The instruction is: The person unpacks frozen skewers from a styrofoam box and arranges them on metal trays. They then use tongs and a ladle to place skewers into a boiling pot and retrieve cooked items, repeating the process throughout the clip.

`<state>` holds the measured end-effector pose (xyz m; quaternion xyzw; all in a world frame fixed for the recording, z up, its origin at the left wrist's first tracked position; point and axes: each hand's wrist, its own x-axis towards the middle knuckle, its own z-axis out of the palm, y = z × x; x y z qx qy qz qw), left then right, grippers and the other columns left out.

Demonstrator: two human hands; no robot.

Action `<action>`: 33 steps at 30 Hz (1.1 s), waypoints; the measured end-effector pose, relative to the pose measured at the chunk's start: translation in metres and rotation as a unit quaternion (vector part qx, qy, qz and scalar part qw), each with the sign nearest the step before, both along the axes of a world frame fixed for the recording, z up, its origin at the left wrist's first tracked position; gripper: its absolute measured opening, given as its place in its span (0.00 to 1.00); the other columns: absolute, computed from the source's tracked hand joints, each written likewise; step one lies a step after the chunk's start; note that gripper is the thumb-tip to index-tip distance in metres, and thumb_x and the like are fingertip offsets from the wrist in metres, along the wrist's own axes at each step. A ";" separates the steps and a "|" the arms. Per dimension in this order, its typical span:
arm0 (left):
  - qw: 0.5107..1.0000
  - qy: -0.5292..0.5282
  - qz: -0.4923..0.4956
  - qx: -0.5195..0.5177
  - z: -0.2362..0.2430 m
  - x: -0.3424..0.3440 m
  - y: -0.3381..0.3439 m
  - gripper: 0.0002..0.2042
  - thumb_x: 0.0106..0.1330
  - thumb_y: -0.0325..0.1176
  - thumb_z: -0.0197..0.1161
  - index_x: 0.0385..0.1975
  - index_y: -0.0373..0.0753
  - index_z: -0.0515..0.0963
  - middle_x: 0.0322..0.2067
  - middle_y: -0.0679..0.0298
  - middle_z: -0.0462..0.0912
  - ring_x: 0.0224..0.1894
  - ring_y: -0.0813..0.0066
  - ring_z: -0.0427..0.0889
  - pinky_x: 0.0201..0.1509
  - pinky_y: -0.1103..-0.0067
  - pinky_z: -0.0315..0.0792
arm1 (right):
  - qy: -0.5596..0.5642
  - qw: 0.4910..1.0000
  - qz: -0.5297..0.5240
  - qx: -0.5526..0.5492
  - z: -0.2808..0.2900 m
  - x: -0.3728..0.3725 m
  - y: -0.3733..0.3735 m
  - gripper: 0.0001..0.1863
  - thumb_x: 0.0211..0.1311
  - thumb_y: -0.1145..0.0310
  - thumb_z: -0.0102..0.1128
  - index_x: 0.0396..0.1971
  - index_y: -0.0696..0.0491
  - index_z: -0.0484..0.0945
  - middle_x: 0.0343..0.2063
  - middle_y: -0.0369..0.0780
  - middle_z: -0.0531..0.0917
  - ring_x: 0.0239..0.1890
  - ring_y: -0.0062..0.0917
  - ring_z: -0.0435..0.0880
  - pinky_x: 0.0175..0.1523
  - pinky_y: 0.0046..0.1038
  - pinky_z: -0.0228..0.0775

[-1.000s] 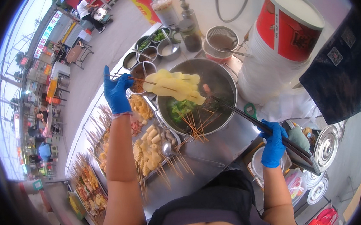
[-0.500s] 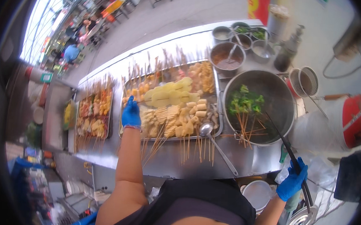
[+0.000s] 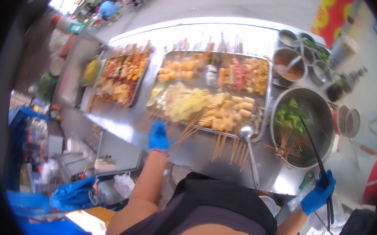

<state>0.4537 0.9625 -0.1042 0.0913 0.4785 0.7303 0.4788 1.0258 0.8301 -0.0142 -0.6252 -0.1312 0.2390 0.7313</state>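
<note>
My right hand (image 3: 318, 194), in a blue glove, grips a pair of long black chopsticks (image 3: 312, 146). Their tips reach over the steel pot (image 3: 331, 147), beside green leafy vegetables (image 3: 291, 115) on wooden sticks. My left hand (image 3: 158, 136), also gloved in blue, is at the near left edge of the large tray (image 3: 266, 105), close to stick ends. Its fingers are blurred, and whether it holds a stick is unclear. Pale yellow slices (image 3: 191, 105) lie in the tray among several other skewered foods. A ladle (image 3: 251, 154) rests across the tray's near right corner, its handle toward me.
A smaller tray (image 3: 142, 81) of skewers stands to the left. Beyond the pot are a bowl of reddish sauce (image 3: 291, 71), several small pots and a dark pump bottle (image 3: 341, 86). A mesh strainer (image 3: 352, 122) and a red bucket (image 3: 376, 181) are at the right.
The view has swung left, shifting the counter rightward. The yellow slices now lie lower in the tray, and my left hand has drawn back toward the near edge. My right hand still holds the chopsticks.
</note>
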 end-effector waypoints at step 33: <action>0.340 0.642 -0.602 0.330 0.138 0.382 0.046 0.31 0.47 0.28 0.62 0.56 0.44 0.64 0.43 0.56 0.73 0.47 0.57 0.71 0.52 0.68 0.65 | -0.052 0.997 0.046 0.029 0.000 0.015 0.072 0.09 0.60 0.67 0.53 0.36 0.56 0.75 0.36 0.39 0.79 0.35 0.21 0.78 0.37 0.19 0.70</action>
